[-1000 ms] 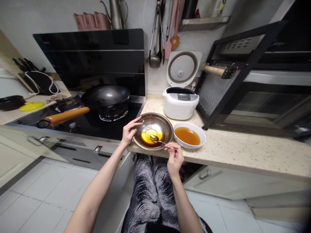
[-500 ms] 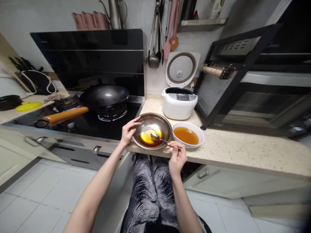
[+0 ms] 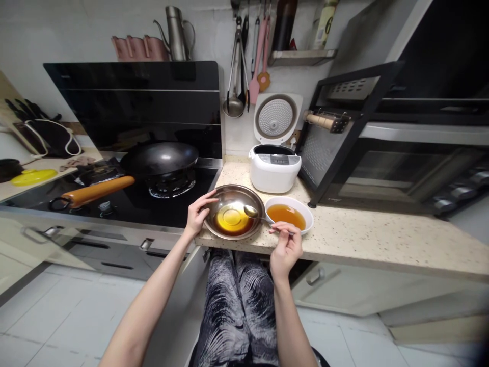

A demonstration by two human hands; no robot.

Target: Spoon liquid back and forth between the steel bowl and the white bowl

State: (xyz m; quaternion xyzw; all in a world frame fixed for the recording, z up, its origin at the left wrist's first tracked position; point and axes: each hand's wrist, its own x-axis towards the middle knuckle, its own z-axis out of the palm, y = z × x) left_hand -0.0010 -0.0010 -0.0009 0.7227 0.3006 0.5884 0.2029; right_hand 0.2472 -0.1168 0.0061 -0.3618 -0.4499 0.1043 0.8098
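Steel bowl [image 3: 234, 195], one: round, wide-mouthed, standing on the counter [image 3: 362, 234] between the two hands; contents, amber liquid [image 3: 232, 221] pooled in the bottom

Spoon [image 3: 251, 211], one, metal: head to the left of the right hand, over the right part of the steel bowl; whether it touches liquid or wall cannot be told

Left hand [image 3: 197, 214]: partly open, fingers apart and laid over the left rim of the steel bowl

Right hand [image 3: 286, 250]: closed in a pinch, spoon handle between thumb and fingers, held near the front edge of the counter

White bowl [image 3: 309, 220], one: just beyond the right hand, near the right side of the steel bowl; holding orange-brown liquid [image 3: 286, 215]

Rice cooker [image 3: 275, 174], one, white: farther off, beyond both bowls, lid raised

Wok [image 3: 160, 158], one, black: beyond and to the left of the left hand, on the hob; orange handle [image 3: 99, 191] pointing away from that hand

Yellow lid [image 3: 33, 177], one: well to the left of the left hand

Oven [image 3: 393, 173], one, dark-fronted: well to the right of the right hand

Pink cups [image 3: 137, 48] and metal pot [image 3: 176, 35] with spout: high beyond the left hand
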